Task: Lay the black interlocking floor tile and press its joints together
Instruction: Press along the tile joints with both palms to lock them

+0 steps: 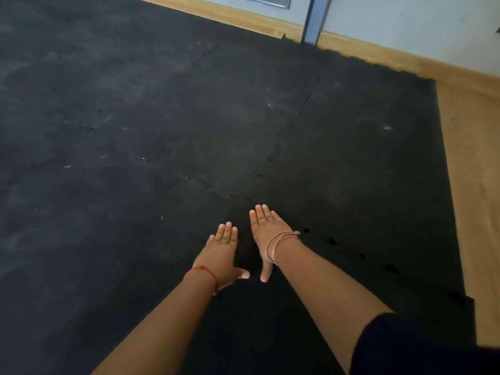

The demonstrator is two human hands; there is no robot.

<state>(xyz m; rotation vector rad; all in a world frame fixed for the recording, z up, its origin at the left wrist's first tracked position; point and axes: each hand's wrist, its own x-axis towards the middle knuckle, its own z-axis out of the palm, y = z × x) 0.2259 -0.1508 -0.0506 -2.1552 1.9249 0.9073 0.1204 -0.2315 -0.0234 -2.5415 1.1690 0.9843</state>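
Observation:
Black interlocking floor tiles cover most of the floor. The tile at the right (365, 163) meets its neighbour along a toothed joint (281, 142) that runs from the far middle down toward my hands. My left hand (221, 253) lies flat, palm down, on the black surface just left of the joint's near end. My right hand (265, 231) lies flat beside it, fingers together and thumb spread, on the corner where the seams meet. Neither hand holds anything. A second seam (351, 253) with small dark gaps runs off to the right.
Bare wooden floor (470, 185) borders the tiles at the right and along the far edge. A pale wall (405, 25) with a blue-grey upright post (313, 20) stands at the back. Dusty tiles (94, 117) stretch off to the left.

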